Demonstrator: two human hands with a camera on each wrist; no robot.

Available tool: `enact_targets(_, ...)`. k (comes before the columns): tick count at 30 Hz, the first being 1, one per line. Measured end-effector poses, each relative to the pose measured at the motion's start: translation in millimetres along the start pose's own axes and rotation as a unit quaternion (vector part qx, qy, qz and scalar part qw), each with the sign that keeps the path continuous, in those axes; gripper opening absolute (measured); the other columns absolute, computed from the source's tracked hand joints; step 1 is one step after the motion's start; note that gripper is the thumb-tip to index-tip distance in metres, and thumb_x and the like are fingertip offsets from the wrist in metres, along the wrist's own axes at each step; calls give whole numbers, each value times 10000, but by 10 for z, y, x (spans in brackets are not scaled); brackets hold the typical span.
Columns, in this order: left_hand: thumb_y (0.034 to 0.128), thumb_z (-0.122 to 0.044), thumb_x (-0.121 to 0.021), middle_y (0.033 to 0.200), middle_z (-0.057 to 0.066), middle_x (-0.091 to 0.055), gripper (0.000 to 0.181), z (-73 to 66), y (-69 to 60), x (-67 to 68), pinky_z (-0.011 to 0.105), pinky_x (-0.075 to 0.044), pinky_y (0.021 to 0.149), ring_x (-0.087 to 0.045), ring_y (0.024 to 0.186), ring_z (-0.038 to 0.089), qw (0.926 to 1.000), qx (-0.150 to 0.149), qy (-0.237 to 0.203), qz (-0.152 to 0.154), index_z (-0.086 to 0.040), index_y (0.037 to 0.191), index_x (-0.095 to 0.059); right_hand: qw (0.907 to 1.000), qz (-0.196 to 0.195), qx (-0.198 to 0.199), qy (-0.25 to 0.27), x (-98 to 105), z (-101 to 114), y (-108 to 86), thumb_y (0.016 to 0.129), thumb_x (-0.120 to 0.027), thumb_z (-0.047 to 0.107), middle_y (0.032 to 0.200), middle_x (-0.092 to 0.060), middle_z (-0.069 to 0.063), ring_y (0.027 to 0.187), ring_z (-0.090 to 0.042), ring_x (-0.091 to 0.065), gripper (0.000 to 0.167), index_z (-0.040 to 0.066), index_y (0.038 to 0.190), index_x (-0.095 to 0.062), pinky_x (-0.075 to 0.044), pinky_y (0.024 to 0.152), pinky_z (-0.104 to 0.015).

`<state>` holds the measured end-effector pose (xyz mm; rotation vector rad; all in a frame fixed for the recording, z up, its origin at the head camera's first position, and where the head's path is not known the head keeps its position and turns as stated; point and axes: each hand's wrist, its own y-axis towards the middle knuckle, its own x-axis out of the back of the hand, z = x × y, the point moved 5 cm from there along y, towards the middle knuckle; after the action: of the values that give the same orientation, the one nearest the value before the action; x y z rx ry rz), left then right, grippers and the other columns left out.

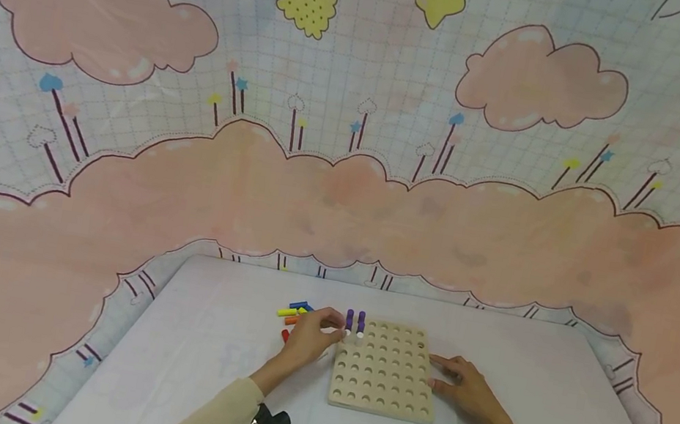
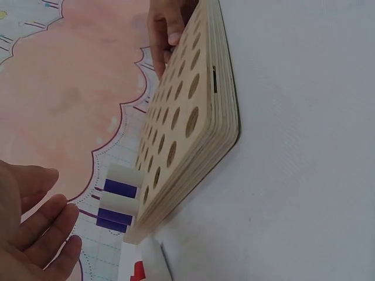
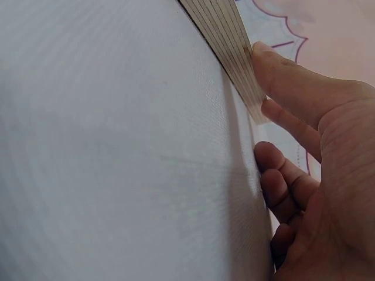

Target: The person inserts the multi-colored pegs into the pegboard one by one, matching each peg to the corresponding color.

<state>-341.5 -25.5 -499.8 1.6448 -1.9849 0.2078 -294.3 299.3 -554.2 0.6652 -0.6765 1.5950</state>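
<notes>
A pale wooden board (image 1: 384, 371) with rows of round holes lies on the table. At its far left corner stand several short pegs (image 2: 119, 204), purple and white. My left hand (image 1: 314, 334) is beside these pegs; in the left wrist view its fingers (image 2: 50, 234) are loosely bent, apart from the pegs, with nothing between them. At the board's right edge is my right hand (image 1: 468, 388). In the right wrist view its thumb (image 3: 275, 64) and index finger touch the layered side of the board, while the other fingers rest loosely curled on the table.
Left of the board lie loose coloured sticks, among them a yellow stick (image 1: 286, 312), an orange stick (image 1: 291, 321) and a blue stick (image 1: 298, 305), partly behind my left hand. A red piece (image 1: 285, 335) lies nearer. The white table (image 1: 208, 369) meets a patterned cloth backdrop (image 1: 328, 203).
</notes>
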Motion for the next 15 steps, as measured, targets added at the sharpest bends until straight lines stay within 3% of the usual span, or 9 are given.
enact_targets(7,899,-185,-710,1048,45,-730,162,-96,-75,127,483,-528,961,-678,1056,257,10000,29,-26,-27,-117,1045,-692,10000,-19,-65,69,3,-10,21,837,-731,450,1131,-602,-13,1121,-242,-515,549,205,1319,-632,-419,984,-555)
enact_targets(15,911,-234,-700,1076,32,-725,196,-118,-160,280,426,-534,965,-669,1067,239,9997,3,198,-136,-123,1072,-687,10000,2,33,-86,30,-6,32,849,-724,438,1126,-607,-11,1102,-228,-522,535,199,1318,-633,-429,967,-526)
